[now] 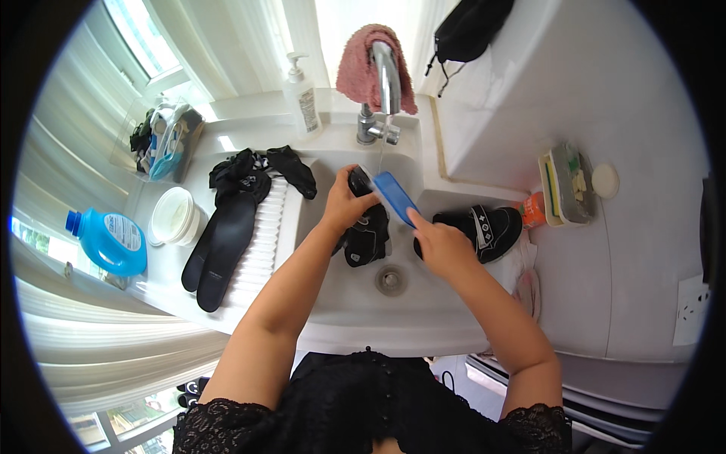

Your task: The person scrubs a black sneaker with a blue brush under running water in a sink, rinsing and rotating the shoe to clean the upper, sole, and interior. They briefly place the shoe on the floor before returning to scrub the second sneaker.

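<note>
My left hand (346,203) is closed round the upper end of a black shoe (366,240), which it holds tilted over the sink basin (340,295). A blue scrub brush (393,195) is in the grip of my right hand (448,248), its pale bristles turned toward the shoe, at or against its upper end. Above them a thin stream of water runs from the chrome faucet (389,79). The other black shoe (495,231), with a white-patterned strap, rests at the basin's right edge, beyond my right hand.
Black insoles (227,250) and dark cloth (246,174) lie on the ribbed washboard. Farther left are a white tub (175,216), a blue detergent bottle (113,242) and a clear bin (162,140). A pump bottle (304,102) stands behind; a wall caddy (567,188) hangs right.
</note>
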Action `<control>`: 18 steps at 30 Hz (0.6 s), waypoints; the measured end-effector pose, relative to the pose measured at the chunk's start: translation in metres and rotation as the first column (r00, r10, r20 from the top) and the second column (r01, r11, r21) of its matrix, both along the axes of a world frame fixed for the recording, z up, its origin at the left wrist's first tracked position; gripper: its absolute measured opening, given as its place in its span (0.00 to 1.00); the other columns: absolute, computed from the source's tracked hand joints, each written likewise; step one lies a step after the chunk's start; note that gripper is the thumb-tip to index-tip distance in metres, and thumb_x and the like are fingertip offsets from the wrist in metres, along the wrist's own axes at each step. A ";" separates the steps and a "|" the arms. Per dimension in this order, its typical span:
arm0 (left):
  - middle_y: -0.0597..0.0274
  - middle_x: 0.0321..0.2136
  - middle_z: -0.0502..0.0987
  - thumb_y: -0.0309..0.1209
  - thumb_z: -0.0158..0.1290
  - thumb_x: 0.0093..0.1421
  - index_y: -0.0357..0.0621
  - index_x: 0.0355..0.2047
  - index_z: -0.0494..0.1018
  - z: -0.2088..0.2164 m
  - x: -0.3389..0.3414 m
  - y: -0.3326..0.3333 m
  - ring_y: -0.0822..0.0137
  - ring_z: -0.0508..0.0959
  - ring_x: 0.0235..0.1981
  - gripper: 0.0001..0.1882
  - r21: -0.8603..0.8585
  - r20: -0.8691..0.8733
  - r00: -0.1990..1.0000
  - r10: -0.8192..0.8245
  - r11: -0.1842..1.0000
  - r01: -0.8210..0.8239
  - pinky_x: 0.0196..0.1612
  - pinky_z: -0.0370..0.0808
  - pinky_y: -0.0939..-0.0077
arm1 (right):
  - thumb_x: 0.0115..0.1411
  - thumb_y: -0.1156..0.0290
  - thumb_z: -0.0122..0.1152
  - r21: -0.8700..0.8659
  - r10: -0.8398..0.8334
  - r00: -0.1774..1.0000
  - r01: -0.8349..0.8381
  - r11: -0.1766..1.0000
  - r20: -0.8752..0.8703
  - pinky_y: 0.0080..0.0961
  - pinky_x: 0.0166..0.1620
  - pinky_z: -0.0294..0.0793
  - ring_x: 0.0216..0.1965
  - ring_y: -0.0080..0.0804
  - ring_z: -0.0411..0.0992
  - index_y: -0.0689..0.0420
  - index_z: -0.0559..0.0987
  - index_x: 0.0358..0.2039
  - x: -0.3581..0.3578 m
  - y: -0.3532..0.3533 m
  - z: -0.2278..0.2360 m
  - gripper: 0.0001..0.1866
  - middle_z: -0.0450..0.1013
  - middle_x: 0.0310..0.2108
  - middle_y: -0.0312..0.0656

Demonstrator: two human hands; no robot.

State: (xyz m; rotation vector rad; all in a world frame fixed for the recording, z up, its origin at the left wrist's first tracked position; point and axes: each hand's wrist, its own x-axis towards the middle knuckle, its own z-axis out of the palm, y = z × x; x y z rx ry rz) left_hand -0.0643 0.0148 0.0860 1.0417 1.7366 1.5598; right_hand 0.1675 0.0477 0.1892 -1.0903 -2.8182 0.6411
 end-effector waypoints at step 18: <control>0.40 0.51 0.67 0.62 0.61 0.46 0.41 0.56 0.64 0.023 -0.004 -0.020 0.45 0.71 0.51 0.47 -0.232 -0.500 0.843 0.199 0.907 -0.351 0.52 0.70 0.57 | 0.64 0.66 0.50 -0.090 -0.085 0.877 0.048 0.995 -0.472 0.38 0.35 0.71 0.28 0.54 0.71 0.49 0.72 0.57 -0.037 0.002 -0.036 0.20 0.74 0.27 0.56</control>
